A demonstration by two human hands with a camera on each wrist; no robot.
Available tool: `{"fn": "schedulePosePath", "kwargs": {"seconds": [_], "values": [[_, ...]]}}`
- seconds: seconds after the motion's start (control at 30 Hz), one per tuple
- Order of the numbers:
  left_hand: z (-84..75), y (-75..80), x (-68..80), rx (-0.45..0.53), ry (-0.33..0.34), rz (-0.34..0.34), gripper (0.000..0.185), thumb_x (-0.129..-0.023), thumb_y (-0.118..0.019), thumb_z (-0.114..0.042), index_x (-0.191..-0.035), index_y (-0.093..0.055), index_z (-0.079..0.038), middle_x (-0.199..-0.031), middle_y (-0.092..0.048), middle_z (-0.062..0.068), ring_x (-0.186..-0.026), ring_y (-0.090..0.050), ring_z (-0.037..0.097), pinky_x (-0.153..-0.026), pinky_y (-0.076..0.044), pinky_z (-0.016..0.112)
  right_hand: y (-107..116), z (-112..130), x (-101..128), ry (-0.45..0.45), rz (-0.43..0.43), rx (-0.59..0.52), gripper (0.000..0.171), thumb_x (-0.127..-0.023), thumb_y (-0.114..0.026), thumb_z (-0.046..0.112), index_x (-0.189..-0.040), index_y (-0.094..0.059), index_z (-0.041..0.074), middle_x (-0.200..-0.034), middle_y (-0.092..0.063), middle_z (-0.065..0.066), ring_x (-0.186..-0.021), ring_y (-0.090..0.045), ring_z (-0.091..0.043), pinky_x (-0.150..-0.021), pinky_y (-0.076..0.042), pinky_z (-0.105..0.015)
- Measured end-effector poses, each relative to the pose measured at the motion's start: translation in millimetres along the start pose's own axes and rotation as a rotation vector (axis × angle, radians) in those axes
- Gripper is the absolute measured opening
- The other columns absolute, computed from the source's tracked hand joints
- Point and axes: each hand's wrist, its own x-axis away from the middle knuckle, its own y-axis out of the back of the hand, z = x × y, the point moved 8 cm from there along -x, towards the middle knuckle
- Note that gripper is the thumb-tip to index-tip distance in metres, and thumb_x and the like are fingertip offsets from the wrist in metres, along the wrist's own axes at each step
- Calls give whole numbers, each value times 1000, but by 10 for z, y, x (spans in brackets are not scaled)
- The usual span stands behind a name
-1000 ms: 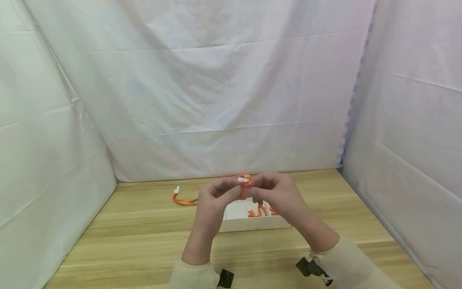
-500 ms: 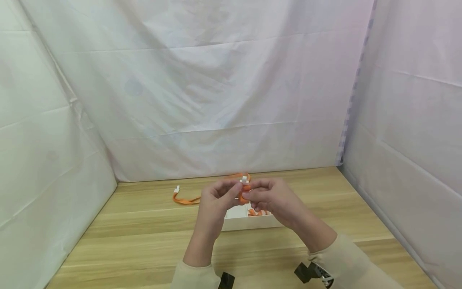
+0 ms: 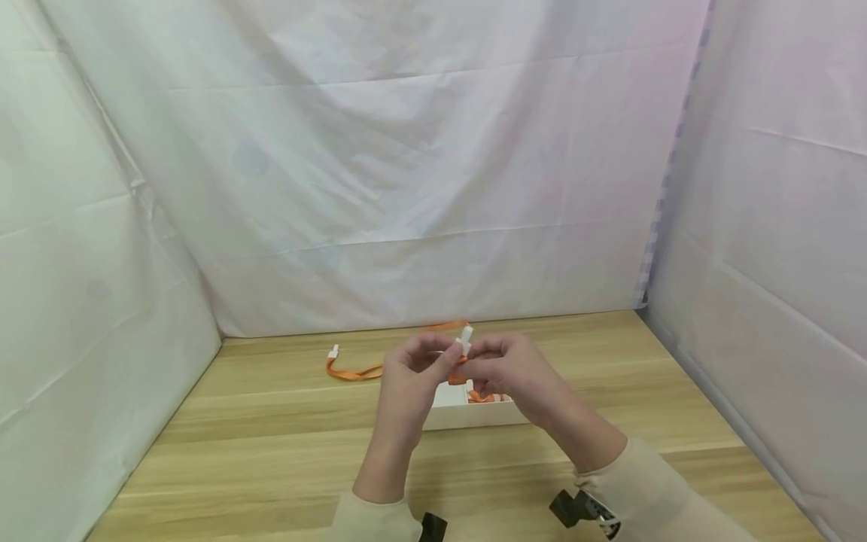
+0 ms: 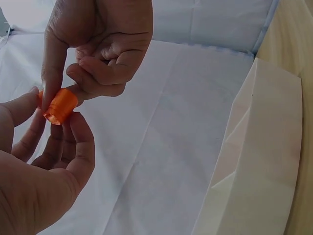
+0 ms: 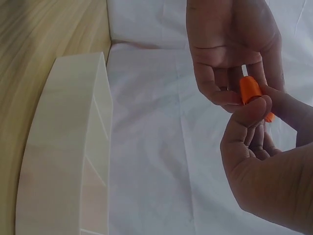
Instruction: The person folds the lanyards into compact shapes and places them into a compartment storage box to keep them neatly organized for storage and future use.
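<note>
An orange lanyard rolled into a tight coil [image 4: 62, 105] is held up between both hands, above the box. Its white plastic clip [image 3: 465, 337] sticks up from the fingers. My left hand [image 3: 415, 380] pinches the coil with thumb and fingers. From the other side my right hand [image 3: 520, 373] grips it too, with a finger pressed along the roll in the left wrist view. In the right wrist view the orange roll [image 5: 250, 89] shows between the two hands' fingertips. Part of the strap is hidden by the fingers.
Below the hands stands a white divided box [image 3: 477, 416] with orange straps [image 3: 482, 397] in a compartment. Another orange lanyard [image 3: 348, 374] with a white clip [image 3: 333, 351] lies on the wooden table [image 3: 271, 436] at left. White cloth [image 3: 406, 165] hangs behind.
The white clip has turned from lying sideways to pointing up. Both hands stay on the rolled lanyard, their fingers shifting slightly around it.
</note>
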Motion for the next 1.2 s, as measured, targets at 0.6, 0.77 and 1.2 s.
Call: {"fn": "schedulePosePath", "kwargs": {"seconds": [0.6,0.77,1.2], "values": [[-7,-15,117,-125,-139,27,18,-96,-80,-13,-113,-83,-7,-118,-80,11,-107,-76,17,-92,-64,31,71,-92,6,-4,-47,59,11,-90,-80,14,-95,-78,5,-77,-70,5,-64,-51,-15,-60,-45,-26],[50,57,103,-109,-78,-78,14,-94,-82,-15,-106,-85,-8,-106,-83,12,-90,-78,12,-84,-64,28,78,-54,49,19,-104,166,17,-91,-83,19,-106,-85,9,-83,-77,3,-68,-61,-15,-62,-51,-27],[86,58,92,-57,-98,-95,10,-91,-84,-11,-100,-84,-7,-103,-83,9,-90,-77,13,-80,-63,26,70,64,117,53,-128,323,18,-100,-76,20,-115,-84,14,-89,-80,-1,-70,-68,-15,-60,-53,-25]]}}
